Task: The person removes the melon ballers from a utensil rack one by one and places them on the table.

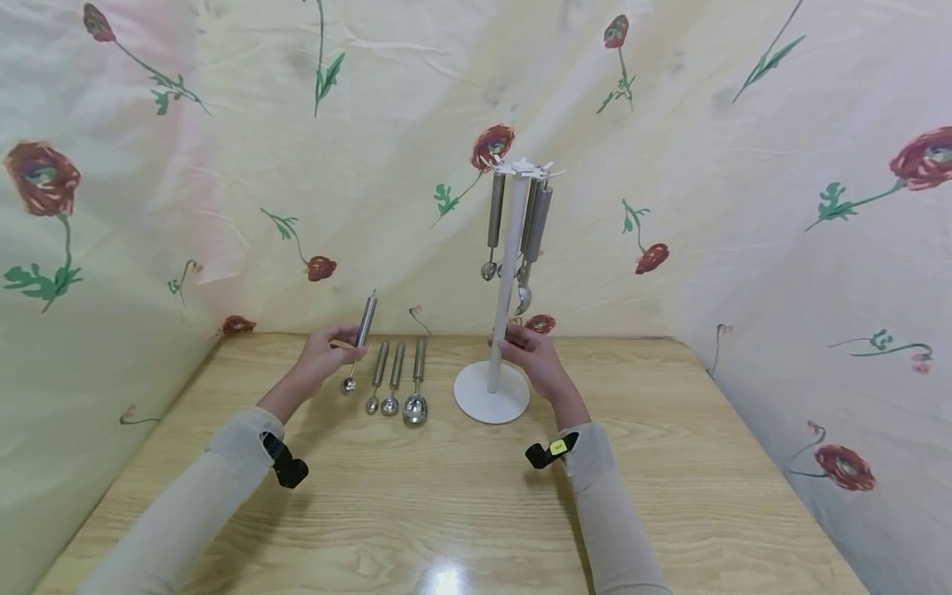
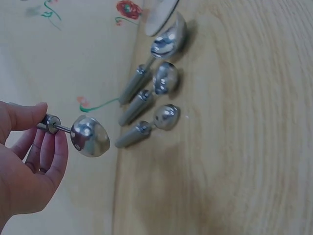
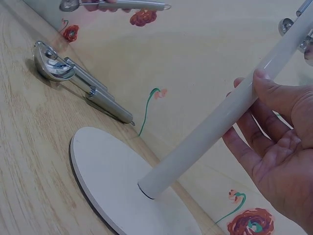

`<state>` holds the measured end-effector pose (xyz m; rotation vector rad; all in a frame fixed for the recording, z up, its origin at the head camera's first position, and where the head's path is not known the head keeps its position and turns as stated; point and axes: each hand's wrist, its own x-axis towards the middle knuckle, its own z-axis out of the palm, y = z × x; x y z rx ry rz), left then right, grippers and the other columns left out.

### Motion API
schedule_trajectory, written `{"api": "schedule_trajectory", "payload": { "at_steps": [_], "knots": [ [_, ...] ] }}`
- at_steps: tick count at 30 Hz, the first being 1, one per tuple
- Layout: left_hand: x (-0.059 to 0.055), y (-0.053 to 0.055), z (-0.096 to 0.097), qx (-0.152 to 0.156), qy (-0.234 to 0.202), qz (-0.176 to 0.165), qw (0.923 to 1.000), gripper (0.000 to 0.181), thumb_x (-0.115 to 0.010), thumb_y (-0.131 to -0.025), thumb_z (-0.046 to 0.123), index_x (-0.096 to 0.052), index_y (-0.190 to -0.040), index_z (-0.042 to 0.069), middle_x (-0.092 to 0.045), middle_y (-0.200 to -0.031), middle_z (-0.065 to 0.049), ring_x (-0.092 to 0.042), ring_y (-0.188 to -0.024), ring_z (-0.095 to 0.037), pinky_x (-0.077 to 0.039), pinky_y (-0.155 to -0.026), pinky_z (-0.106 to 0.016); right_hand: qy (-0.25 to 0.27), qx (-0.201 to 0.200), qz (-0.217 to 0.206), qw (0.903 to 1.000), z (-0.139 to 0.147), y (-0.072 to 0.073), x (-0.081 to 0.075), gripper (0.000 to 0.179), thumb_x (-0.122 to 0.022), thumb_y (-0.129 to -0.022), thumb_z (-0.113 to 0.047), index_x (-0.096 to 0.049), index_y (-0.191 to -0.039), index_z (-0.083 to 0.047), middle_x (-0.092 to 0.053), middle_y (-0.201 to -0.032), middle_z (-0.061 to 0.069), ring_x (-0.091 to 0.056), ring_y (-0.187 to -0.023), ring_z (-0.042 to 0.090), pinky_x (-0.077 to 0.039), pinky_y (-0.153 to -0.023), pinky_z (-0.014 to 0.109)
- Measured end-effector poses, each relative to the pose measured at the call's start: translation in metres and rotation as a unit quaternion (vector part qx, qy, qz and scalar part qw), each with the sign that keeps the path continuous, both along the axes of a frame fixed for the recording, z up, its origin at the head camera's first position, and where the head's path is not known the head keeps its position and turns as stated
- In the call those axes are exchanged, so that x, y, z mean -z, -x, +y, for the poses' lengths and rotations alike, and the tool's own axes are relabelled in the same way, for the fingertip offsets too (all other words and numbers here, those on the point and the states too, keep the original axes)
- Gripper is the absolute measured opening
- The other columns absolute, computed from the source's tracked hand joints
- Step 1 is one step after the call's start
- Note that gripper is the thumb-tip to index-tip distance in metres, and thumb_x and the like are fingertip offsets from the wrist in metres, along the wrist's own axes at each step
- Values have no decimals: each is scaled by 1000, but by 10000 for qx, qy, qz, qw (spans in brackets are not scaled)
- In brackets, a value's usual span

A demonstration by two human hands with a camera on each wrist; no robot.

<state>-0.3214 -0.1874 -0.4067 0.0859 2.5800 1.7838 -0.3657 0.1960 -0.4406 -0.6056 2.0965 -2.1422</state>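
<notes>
My left hand (image 1: 327, 354) pinches the steel handle of a melon baller (image 1: 367, 317) between thumb and fingers. Its round bowl points down in the head view, and the left wrist view shows that bowl (image 2: 90, 136) in front of the fingertips. With thumb and fingers around it, my right hand (image 1: 541, 361) grips the white pole of a utensil stand (image 1: 511, 264) low down, above the round base (image 3: 107, 171). Several steel scoops (image 1: 537, 223) hang from hooks at the top of the stand.
Two small scoops (image 1: 378, 368) (image 1: 397, 368) and a larger scoop (image 1: 419, 364) lie in a row between the left hand and the stand, bowls toward me. A flowered cloth (image 1: 372, 165) rises behind and beside the wooden table (image 1: 416, 512).
</notes>
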Motion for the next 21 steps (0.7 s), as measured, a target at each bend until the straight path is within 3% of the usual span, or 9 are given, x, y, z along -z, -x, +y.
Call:
{"api": "schedule_trajectory", "payload": {
  "at_steps": [3,6,10,16,21],
  "knots": [
    [9,0,-5,-31,105,-57,9999,50,-70,-96,7,-53,-141,-5,-57,-118,-14,-56,-94,-15,-54,-82,-27,-22,-12,14,10000,0,0,0,42,-61,-102,-6,-51,-138,11,-72,-115,3,-69,-106,8,-56,-97,25],
    [16,-1,-7,-91,190,-72,9998,50,-70,-95,6,-53,-140,-7,-57,-117,-15,-55,-92,-15,-55,-81,-29,-60,-21,33,10000,0,0,0,41,-60,-102,-5,-51,-138,11,-69,-122,19,-69,-106,8,-56,-97,25],
    [23,-2,-9,-170,147,-135,9997,50,-69,-94,2,-53,-139,-9,-58,-116,-17,-56,-93,-14,-57,-79,-21,-109,-6,40,9999,1,1,1,41,-61,-102,-6,-51,-138,10,-57,-133,38,-69,-107,9,-56,-98,26],
    [33,-1,-12,-262,33,-180,9995,45,-71,-91,-1,-58,-133,-9,-61,-111,-14,-56,-98,-15,-58,-78,-18,-96,-1,49,9999,0,1,1,41,-61,-102,-5,-51,-138,11,-55,-134,40,-69,-106,9,-57,-97,26],
    [43,0,-15,-390,93,-470,9981,45,-71,-90,1,-58,-133,-8,-61,-108,-9,-57,-94,-13,-57,-77,-19,-97,6,34,9999,0,0,0,41,-61,-102,-6,-52,-138,10,-56,-134,38,-69,-107,9,-57,-97,26]
  ]
}}
